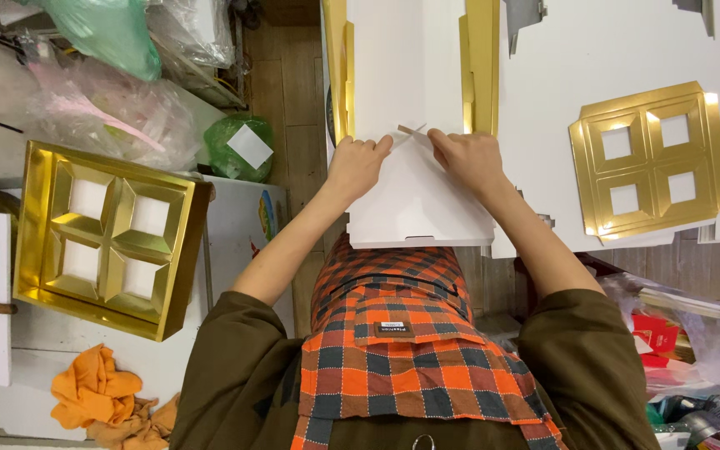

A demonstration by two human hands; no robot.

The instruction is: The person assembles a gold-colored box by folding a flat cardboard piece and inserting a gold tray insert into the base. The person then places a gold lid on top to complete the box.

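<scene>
white worktable, gold four-window insert lying flat on it, white box panel beside

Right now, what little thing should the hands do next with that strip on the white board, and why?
Probably the right hand should keep drawing the thin strip away while the left hand presses the white board flat. One end of the strip is lifted between both hands, so the board could slide without that hold.

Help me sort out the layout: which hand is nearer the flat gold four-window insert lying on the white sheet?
Right. The right hand rests on the white board, a short way left of the gold insert. The left hand sits farther left, beyond it.
</scene>
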